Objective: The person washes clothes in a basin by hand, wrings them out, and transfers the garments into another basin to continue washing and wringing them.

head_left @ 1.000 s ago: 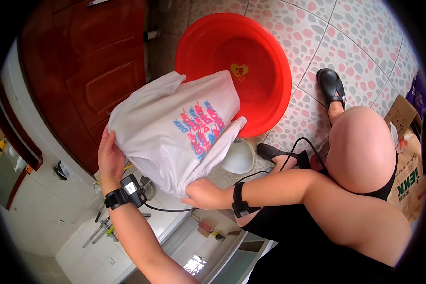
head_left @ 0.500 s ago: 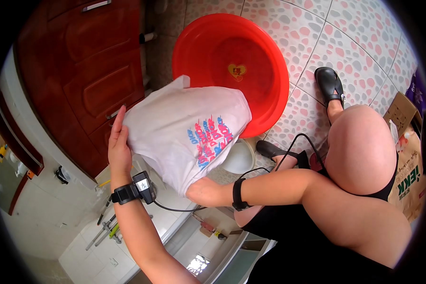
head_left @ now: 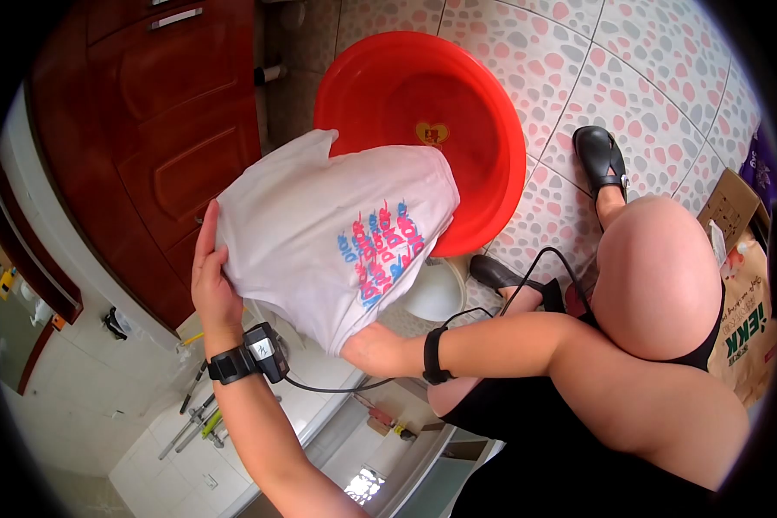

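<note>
A white T-shirt [head_left: 285,216] with pink and blue lettering is stretched between my hands. It hangs partly over the near side of a red basin [head_left: 505,164]. My left hand [head_left: 213,289], wearing a black wrist device, holds the shirt's left edge, thumb at the fabric and fingers reaching up along it. The fabric covers my right hand [head_left: 373,347]; only the part near its wrist shows at the shirt's lower edge, and its fingers are hidden. A yellow heart-shaped mark [head_left: 432,133] shows inside the basin.
Red-brown cabinet doors [head_left: 173,112] stand at the left. A white bowl-like container [head_left: 436,293] sits beside the basin. Below the shirt is a white counter edge [head_left: 319,406]. A black cable [head_left: 337,388] runs from the wrist device. Paper bag [head_left: 747,319] and cardboard box [head_left: 729,207] stand at right.
My left hand has shifted slightly left, with its fingers now closer around the shirt's edge. The shirt's upper part has moved up and left; my right arm is nearly unchanged.
</note>
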### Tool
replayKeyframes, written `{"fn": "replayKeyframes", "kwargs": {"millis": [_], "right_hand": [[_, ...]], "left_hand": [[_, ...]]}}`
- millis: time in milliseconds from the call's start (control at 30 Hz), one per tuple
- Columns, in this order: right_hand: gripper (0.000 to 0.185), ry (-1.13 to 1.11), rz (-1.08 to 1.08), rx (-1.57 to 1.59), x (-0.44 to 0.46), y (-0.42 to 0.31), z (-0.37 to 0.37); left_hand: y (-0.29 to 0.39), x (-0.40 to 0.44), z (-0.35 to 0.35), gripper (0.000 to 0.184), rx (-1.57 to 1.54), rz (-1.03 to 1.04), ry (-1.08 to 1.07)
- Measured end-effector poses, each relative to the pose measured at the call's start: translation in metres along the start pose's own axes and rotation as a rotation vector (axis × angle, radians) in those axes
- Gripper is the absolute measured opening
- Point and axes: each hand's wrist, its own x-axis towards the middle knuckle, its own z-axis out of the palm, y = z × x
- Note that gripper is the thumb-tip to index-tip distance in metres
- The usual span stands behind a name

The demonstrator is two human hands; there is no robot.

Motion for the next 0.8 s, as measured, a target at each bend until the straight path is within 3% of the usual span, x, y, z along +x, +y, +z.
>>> {"fn": "replayKeyframes", "kwargs": {"millis": [67,200,367,467,633,800], "right_hand": [[0.04,0.064,-0.015,-0.009,-0.001,0.003,0.006],[0.041,-0.011,-0.007,-0.034,-0.001,0.004,0.003],[0.041,-0.067,0.021,-0.035,0.0,0.008,0.009],[0.039,0.103,-0.021,-0.056,-0.001,0.012,0.021],[0.033,-0.066,0.056,-0.011,0.002,0.008,0.01],[0.029,0.013,0.042,-0.064,0.005,0.013,0.02]], "left_hand": [[0.0,0.0,-0.001,0.054,0.0,-0.018,0.022],[0.001,-0.003,-0.003,0.051,0.007,-0.061,0.035],[-0.01,0.001,-0.027,0.047,0.274,0.01,-0.021],[-0.003,-0.001,-0.016,0.049,0.358,0.019,-0.029],[0.008,0.001,0.016,0.053,0.265,0.038,-0.068],[0.001,0.01,0.017,0.055,0.244,0.021,-0.082]]}}
